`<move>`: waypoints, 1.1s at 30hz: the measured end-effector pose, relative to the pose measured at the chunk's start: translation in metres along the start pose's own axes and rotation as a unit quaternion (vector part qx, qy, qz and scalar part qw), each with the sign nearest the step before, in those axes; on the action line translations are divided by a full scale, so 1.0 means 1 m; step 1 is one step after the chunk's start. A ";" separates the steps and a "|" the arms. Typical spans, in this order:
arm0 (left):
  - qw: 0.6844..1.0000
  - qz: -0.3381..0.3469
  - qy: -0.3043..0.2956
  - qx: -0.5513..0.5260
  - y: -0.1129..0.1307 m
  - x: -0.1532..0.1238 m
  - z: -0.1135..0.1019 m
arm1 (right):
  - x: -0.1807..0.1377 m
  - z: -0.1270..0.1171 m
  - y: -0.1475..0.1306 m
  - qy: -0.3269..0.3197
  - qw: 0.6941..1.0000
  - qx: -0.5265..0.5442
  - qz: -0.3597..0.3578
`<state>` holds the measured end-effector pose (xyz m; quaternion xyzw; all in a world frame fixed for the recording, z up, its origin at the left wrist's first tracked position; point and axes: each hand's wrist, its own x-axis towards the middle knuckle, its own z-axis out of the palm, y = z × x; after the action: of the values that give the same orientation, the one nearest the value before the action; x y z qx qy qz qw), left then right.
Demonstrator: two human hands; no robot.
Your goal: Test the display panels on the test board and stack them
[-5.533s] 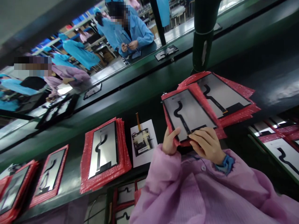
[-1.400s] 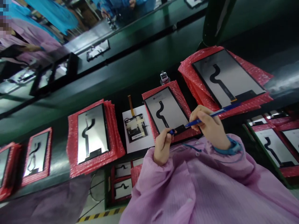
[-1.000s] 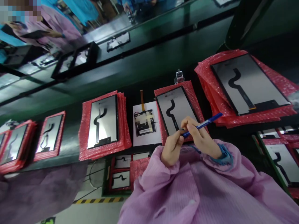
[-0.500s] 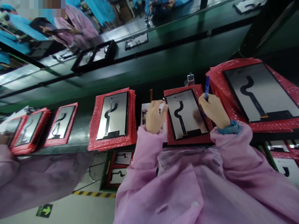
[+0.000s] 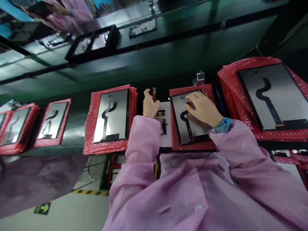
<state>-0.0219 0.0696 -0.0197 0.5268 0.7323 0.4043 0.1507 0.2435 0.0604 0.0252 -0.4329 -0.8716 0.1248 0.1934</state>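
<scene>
My left hand [image 5: 150, 105] is beside a narrow brown strip [image 5: 154, 94], its fingers apart and curled towards it; contact is unclear. Below that hand lies a white sheet [image 5: 166, 138] with a printed picture, partly covered by my sleeve. My right hand [image 5: 203, 108] is spread over a display panel [image 5: 179, 112] with a curved black flex cable [image 5: 185, 120]. Its thumb and fingers are apart near the cable's upper end. Red bubble wrap [image 5: 178, 146] lies under the panel. A blue pen [image 5: 220, 100] lies to the right of the panel.
A stack with a panel on red bubble wrap [image 5: 90, 128] stands to the left, and a larger one [image 5: 260, 133] to the right. A small clear-and-metal object [image 5: 200, 78] sits behind my panel. A black tray [image 5: 115, 37] is further back. Another person's sleeve [image 5: 43, 179] is at left.
My right hand has let go of the blue pen and moved left onto the panel. My left hand has moved up and left to the brown strip. The camera view has shifted slightly.
</scene>
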 end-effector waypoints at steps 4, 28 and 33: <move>0.983 -0.017 -0.005 -0.181 -0.004 0.009 -0.007 | -0.008 0.017 0.002 -0.084 0.996 0.006 -0.037; 0.954 0.159 -0.137 -0.215 0.032 -0.012 -0.027 | -0.018 0.031 -0.016 -0.035 0.852 0.518 0.070; 0.940 0.208 -0.220 -0.158 0.036 -0.016 -0.033 | -0.015 0.040 -0.022 -0.049 0.789 0.606 0.094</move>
<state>-0.0130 0.0459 0.0249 0.7129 0.4814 0.4111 0.3018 0.2184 0.0337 -0.0053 -0.2997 -0.5809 0.6657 0.3600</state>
